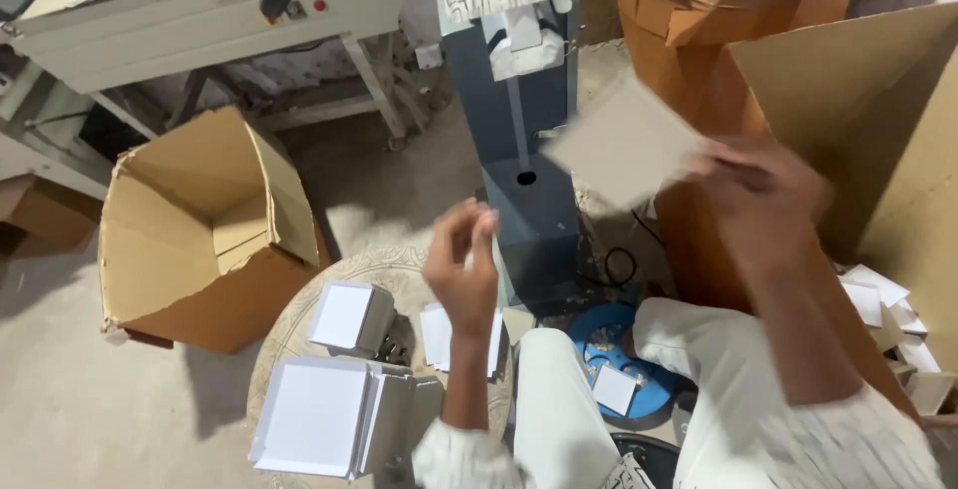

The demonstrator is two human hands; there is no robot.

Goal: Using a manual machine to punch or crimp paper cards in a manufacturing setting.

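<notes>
Blurring with motion, the right hand [763, 200] grips a grey card [624, 145]; the left hand [461, 267] is loosely curled, any contents indiscernible.

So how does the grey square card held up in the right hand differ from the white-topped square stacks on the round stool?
The grey square card is a single sheet, in the air and tilted, pinched by the right hand and motion-blurred. The white-topped square stacks are thick piles, lying flat and sharp on the round stool. The card looks grey-brown; the stacks' tops are white. Both are square and flat-faced. The left hand touches neither.
</notes>
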